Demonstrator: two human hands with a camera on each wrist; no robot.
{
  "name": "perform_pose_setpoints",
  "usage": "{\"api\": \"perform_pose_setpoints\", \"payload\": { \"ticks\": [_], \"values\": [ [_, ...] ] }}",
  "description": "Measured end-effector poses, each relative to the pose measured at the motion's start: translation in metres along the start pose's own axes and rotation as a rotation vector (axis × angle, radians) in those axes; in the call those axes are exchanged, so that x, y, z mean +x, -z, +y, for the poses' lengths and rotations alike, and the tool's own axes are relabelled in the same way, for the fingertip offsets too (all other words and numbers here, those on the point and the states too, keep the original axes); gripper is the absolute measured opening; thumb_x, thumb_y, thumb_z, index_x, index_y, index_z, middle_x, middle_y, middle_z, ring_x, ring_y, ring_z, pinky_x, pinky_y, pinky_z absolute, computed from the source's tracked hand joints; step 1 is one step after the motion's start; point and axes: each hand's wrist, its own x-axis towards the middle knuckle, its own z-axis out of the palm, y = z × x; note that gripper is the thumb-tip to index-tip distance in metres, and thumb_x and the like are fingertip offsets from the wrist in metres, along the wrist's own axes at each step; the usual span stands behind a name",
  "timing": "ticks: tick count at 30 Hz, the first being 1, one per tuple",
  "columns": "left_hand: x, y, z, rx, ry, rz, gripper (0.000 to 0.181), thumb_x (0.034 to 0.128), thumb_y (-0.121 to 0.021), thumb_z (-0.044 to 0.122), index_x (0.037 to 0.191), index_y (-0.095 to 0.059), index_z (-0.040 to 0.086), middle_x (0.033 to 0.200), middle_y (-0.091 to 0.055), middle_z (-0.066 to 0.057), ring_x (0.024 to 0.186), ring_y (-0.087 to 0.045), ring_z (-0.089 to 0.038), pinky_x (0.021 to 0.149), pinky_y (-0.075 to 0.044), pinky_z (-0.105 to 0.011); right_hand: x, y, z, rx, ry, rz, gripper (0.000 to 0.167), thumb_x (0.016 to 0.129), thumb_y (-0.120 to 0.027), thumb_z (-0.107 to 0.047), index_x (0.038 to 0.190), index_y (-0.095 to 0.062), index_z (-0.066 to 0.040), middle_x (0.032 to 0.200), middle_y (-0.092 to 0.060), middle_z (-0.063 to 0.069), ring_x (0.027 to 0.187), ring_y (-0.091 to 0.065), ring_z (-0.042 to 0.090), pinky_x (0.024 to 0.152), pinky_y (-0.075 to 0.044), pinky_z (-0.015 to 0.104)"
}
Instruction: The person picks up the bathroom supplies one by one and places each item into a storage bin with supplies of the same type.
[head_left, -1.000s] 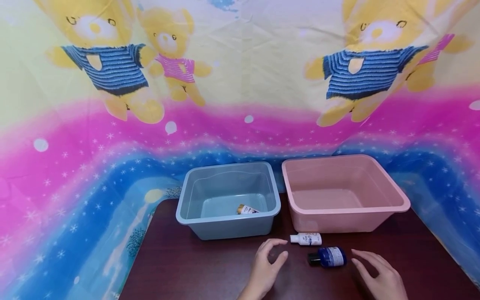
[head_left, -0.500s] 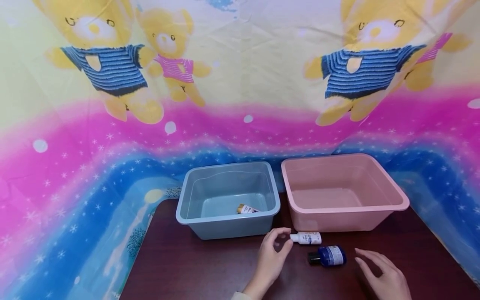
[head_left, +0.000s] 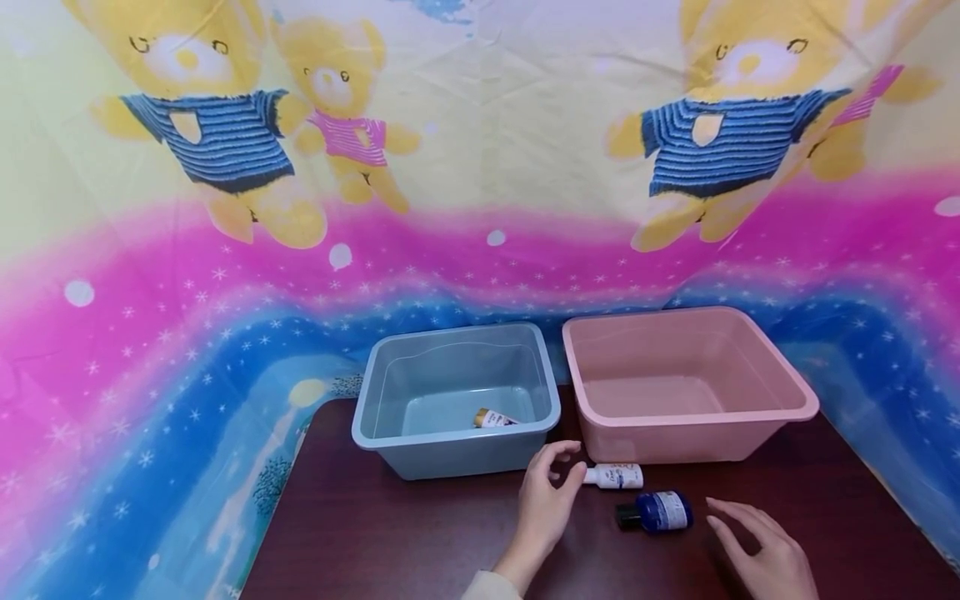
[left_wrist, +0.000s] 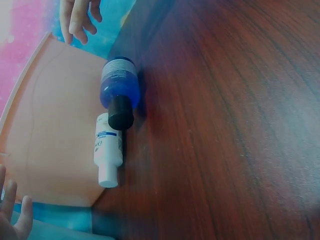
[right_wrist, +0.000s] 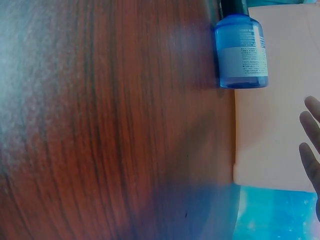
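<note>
Desk point(head_left: 375, 533) under left hand point(head_left: 546, 504) and right hand point(head_left: 767, 546), both slack

A person has both hands out over the dark wood, each grip released. The left hand's fingers and thumb curve loosely near the cap point(head_left: 592, 476) of a white bottle point(head_left: 622, 477). From above, the thumb tip looks all but against that cap; the view from the left wrist shows the two apart. The white bottle lies on its side just in front of a pink bin point(head_left: 667, 442), its cap pointing to the desk's left edge.

Nearer the person lies a blue bottle point(head_left: 666, 512), also on its side, its black cap point(head_left: 628, 517) turned toward that same left edge and its base toward the right hand. That hand is between the bottle and the desk's right edge, fingers gently bent and clear of the base.

The pink bin stands toward the desk's far right corner; just beside it, toward the far left corner, is a grey-blue bin point(head_left: 457, 458). Inside that one, close to its front wall and right of centre, lies a small white container point(head_left: 497, 419) with a gold cap point(head_left: 481, 417). Behind everything hangs a cloth point(head_left: 450, 208) printed with teddy bears point(head_left: 217, 137) in striped shirts.
</note>
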Motion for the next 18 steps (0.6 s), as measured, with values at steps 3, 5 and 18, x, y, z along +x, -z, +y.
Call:
{"api": "perform_pose_setpoints", "payload": {
  "ticks": [3, 5, 18],
  "values": [
    [0.004, -0.001, 0.0, -0.009, -0.004, 0.003, 0.024, 0.0923, -0.07, 0.023, 0.117, -0.069, 0.025, 0.11, -0.066, 0.011, 0.105, -0.059, -0.014, 0.087, -0.049, -0.034, -0.001, 0.0, 0.0, 0.008, 0.009, -0.001, 0.035, 0.077, -0.083, -0.005, 0.107, -0.077, -0.021, 0.101, -0.066, -0.019, 0.102, -0.043, -0.025, 0.086, -0.025, -0.003],
    [0.006, -0.003, 0.001, -0.022, -0.01, 0.003, 0.025, 0.0922, -0.07, 0.023, 0.117, -0.069, 0.026, 0.11, -0.067, 0.006, 0.104, -0.06, -0.014, 0.087, -0.049, -0.035, -0.001, 0.0, 0.0, 0.006, 0.012, 0.001, 0.034, 0.077, -0.083, -0.005, 0.107, -0.077, -0.02, 0.1, -0.066, -0.018, 0.102, -0.043, -0.025, 0.086, -0.025, -0.003],
    [0.02, -0.011, 0.009, -0.053, 0.002, -0.001, 0.028, 0.0925, -0.069, 0.024, 0.12, -0.068, 0.025, 0.112, -0.066, 0.015, 0.103, -0.059, -0.011, 0.087, -0.048, -0.033, -0.006, -0.005, 0.005, 0.03, 0.058, 0.014, 0.034, 0.073, -0.084, -0.001, 0.104, -0.077, -0.015, 0.099, -0.067, -0.017, 0.103, -0.043, -0.025, 0.089, -0.025, -0.002]
  ]
}}
